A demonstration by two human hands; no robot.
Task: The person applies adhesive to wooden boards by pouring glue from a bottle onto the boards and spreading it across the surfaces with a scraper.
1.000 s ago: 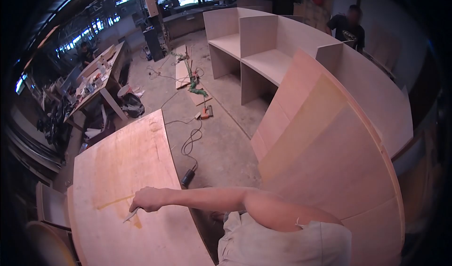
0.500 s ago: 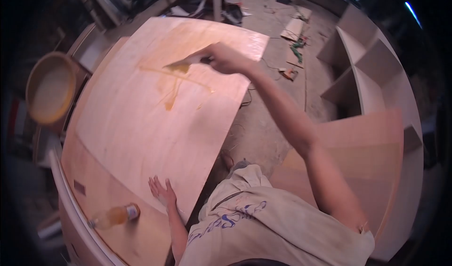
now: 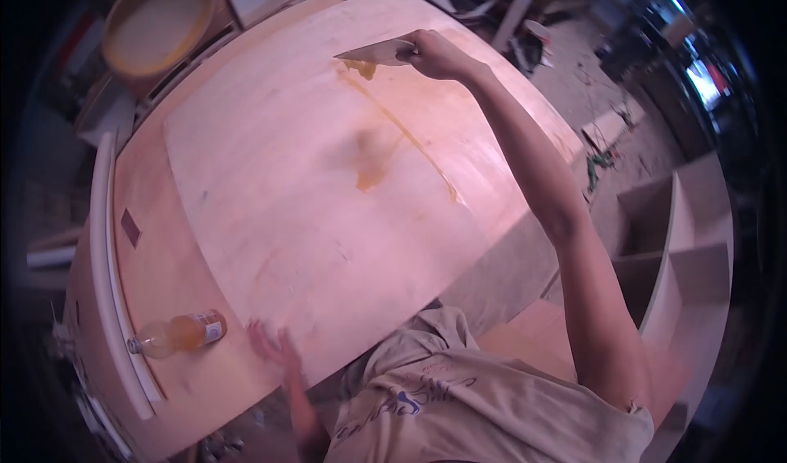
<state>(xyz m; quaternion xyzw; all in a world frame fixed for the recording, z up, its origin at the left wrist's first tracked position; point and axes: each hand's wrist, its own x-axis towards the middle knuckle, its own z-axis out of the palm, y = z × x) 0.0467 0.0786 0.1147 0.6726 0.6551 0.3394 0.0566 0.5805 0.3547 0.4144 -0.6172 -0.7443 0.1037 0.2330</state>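
Observation:
My right hand (image 3: 438,54) grips a wide-bladed scraper (image 3: 379,52) above the far part of a pale wooden panel (image 3: 262,217). Amber glue (image 3: 361,70) hangs from the blade's lower edge. A long thin line of the same glue and a smeared patch (image 3: 370,172) lie on the panel below. My left hand (image 3: 275,345), slightly blurred, has its fingers spread at the panel's near edge. To its left, a clear plastic bottle (image 3: 182,333) partly filled with orange liquid lies on its side on a lower sheet.
A round tub (image 3: 160,20) with a yellowish inner rim stands at the far left. Wooden shelving (image 3: 656,242) is at the right, and a green tool (image 3: 597,168) lies on the floor. A long pale strip (image 3: 106,258) runs along the left edge.
My view has turned to the right, so the panel appears rotated. The scraper in my right hand sits farther toward the panel's far side, with glue hanging from it. My left hand stays spread.

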